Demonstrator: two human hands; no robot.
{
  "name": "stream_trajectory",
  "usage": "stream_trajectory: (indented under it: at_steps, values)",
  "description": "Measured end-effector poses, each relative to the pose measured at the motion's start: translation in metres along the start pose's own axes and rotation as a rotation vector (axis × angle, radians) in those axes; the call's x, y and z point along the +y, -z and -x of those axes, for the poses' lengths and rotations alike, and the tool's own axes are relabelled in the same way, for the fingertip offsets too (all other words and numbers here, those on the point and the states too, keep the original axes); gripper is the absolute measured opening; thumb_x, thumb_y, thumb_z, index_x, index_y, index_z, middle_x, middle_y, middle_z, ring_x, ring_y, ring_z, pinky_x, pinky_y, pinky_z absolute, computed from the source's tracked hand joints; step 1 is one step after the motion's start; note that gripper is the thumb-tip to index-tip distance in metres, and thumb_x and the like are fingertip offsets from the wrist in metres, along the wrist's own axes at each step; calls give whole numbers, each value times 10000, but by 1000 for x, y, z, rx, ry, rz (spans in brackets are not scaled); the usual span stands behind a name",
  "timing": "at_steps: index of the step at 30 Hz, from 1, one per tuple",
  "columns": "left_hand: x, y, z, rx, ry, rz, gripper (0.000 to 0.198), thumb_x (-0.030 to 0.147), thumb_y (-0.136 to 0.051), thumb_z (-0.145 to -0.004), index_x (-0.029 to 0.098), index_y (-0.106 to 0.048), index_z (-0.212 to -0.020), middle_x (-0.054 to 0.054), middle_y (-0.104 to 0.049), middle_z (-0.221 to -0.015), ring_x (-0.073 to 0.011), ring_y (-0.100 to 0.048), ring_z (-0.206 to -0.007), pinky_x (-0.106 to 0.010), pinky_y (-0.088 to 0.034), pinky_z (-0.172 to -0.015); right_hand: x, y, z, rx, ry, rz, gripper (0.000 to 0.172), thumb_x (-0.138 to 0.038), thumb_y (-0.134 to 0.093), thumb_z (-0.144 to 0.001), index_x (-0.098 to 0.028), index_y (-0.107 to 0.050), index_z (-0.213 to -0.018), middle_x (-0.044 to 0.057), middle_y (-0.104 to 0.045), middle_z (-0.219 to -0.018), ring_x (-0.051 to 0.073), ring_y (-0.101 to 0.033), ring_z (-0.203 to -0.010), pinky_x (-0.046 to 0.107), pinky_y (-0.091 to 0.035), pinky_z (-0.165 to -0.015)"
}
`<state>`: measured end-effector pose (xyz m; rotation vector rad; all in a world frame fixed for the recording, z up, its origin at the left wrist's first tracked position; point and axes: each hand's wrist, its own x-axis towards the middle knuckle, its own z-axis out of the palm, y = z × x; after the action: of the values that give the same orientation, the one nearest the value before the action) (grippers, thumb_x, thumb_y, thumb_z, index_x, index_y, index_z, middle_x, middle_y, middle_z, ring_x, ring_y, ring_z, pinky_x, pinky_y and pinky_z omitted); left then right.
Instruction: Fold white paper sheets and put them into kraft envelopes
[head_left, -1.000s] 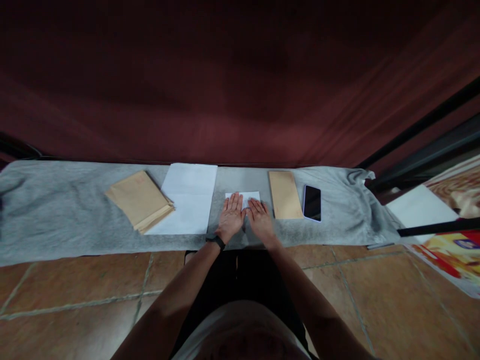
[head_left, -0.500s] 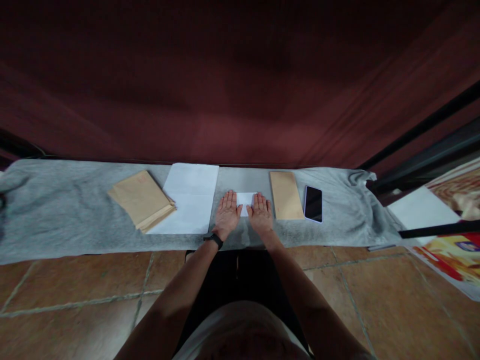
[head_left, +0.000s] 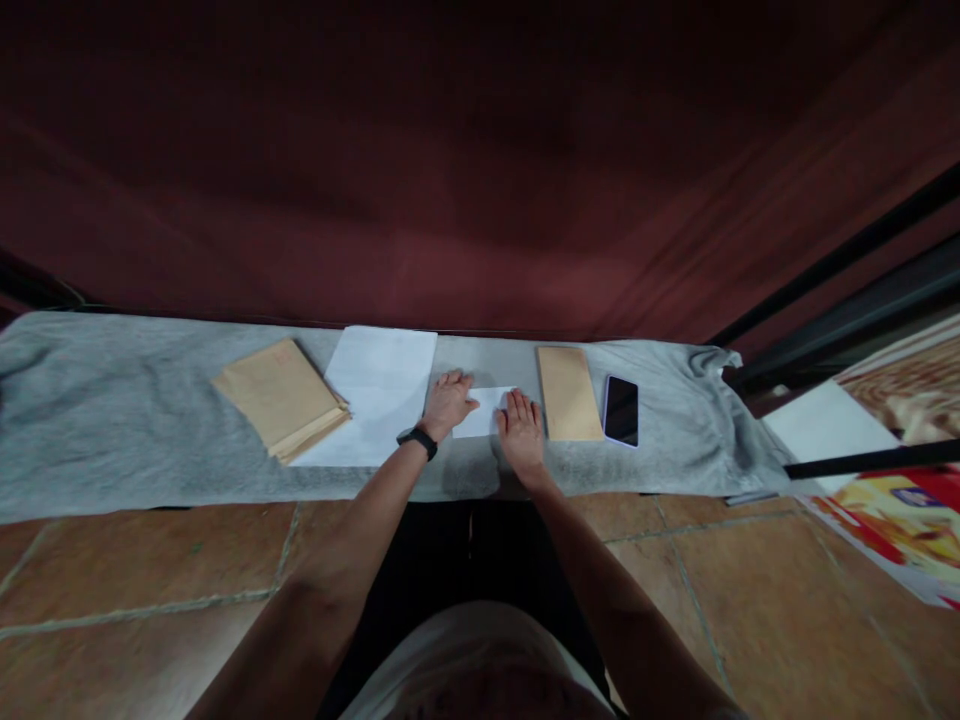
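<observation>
A small folded sheet of white paper (head_left: 484, 412) lies on the grey cloth in front of me. My left hand (head_left: 448, 402), with a black band on the wrist, rests at the paper's upper left edge; its thumb stands apart from the fingers, which bend slightly. Flat over the right end of the paper lies my right hand (head_left: 521, 432), fingers stretched out. To the left, larger white sheets (head_left: 390, 385) lie partly under a stack of brown envelopes (head_left: 281, 395). A single brown envelope (head_left: 570, 395) is just right of my right hand.
A phone (head_left: 621, 411) with a pale purple edge lies right of the single envelope. The grey cloth (head_left: 142, 420) covers a long narrow surface against a dark red panel (head_left: 480, 270). Black bars and printed packaging (head_left: 900, 515) stand at the right. Below is a tiled floor (head_left: 720, 560).
My left hand has slid a little left and up, its fingers now turned and slightly bent, uncovering more of the folded paper. The right hand stays flat in nearly the same place.
</observation>
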<state>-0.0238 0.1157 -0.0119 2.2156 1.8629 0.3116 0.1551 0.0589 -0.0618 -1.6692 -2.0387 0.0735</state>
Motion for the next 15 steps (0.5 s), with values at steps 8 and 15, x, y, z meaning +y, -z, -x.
stream_trajectory:
  at_steps: [8, 15]
  values:
    - [10, 15, 5, 92, 22, 65, 211, 193, -538, -926, 188, -690, -1073, -92, -679, -1088, -240, -633, -1026, -362, -488, -945, 10, 4, 1, 108, -121, -252, 523, -341, -258, -1074, -87, -391, -1512, 191, -504, -1505, 246, -448, -1417, 474, -394, -1159]
    - [19, 31, 51, 251, -250, 82, 283, 178, -413, -992, 214, -628, -1172, -83, -648, -1254, -236, -568, -1205, -404, -419, -1103, 18, 12, 14, 257, -237, -457, 586, -386, -112, -1071, -91, -379, -1501, 199, -502, -1490, 223, -465, -1398, 455, -436, -1139]
